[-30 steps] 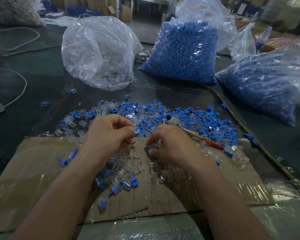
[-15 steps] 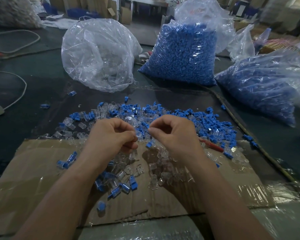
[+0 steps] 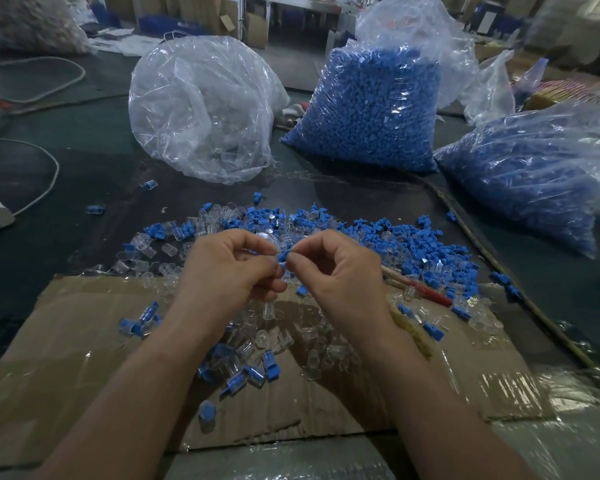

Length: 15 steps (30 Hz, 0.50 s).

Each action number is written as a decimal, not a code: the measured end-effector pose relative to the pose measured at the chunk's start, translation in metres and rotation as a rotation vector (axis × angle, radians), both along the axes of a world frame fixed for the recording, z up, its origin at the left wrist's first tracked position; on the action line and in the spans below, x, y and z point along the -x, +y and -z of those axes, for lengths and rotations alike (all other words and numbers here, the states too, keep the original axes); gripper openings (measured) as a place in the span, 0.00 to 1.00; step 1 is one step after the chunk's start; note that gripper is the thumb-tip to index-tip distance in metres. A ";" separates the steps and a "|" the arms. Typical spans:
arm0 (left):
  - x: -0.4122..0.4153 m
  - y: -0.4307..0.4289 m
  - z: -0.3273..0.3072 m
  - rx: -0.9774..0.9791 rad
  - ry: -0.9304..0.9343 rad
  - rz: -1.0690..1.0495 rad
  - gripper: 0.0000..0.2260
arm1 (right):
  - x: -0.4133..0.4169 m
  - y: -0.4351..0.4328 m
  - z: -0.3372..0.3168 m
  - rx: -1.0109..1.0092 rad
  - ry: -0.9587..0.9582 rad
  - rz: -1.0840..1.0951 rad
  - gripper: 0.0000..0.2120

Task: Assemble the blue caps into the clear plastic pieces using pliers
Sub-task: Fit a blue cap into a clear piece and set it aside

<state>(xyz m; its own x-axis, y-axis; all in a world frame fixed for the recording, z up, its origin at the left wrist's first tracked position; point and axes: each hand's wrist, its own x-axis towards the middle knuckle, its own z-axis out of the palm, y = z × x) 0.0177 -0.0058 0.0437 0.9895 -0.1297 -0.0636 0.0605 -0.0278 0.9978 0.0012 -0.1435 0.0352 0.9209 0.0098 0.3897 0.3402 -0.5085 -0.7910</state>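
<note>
Dark worktop [image 3: 84, 140], far side: bag of blue caps [image 3: 371, 109], clear bag [image 3: 201, 109]. Near side: cardboard sheet [image 3: 66, 358] strewn with loose caps [image 3: 430, 251] and clear plastic pieces [image 3: 312, 362]. Pliers [image 3: 426, 289], red-handled, lie unheld at right. Left hand [image 3: 222, 271] and right hand [image 3: 347, 271] meet above the pile, each grip nearly closed. Right pinches one blue cap [image 3: 282, 256]; left curls round what is probably a clear piece, mostly hidden. Step judged: seating cap by hand. Next calls for the pliers to press it home.

One wide-angle head-worn view looks forward and down across the counter [image 3: 84, 161], close above the left hand [image 3: 229, 271] and right hand [image 3: 343, 271].
</note>
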 end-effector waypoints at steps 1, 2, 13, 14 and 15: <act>0.000 0.000 0.000 0.002 -0.005 0.002 0.04 | 0.000 0.000 0.001 0.018 -0.003 0.003 0.14; 0.001 -0.001 0.000 0.002 -0.012 0.003 0.04 | 0.000 0.000 0.001 0.038 -0.001 0.008 0.12; 0.001 0.001 0.001 -0.072 -0.142 0.021 0.07 | 0.000 -0.005 -0.001 -0.047 0.175 -0.053 0.08; 0.000 0.001 0.001 -0.071 -0.140 0.029 0.07 | -0.001 -0.006 -0.002 -0.080 0.176 -0.056 0.09; 0.000 0.001 0.000 -0.071 -0.136 0.037 0.07 | -0.001 -0.007 -0.002 -0.100 0.170 -0.063 0.11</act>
<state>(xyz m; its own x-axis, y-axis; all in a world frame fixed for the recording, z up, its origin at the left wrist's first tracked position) 0.0179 -0.0046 0.0434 0.9842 -0.1662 0.0604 -0.0776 -0.0987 0.9921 0.0025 -0.1505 0.0373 0.9724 0.0386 0.2302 0.2258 -0.4069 -0.8851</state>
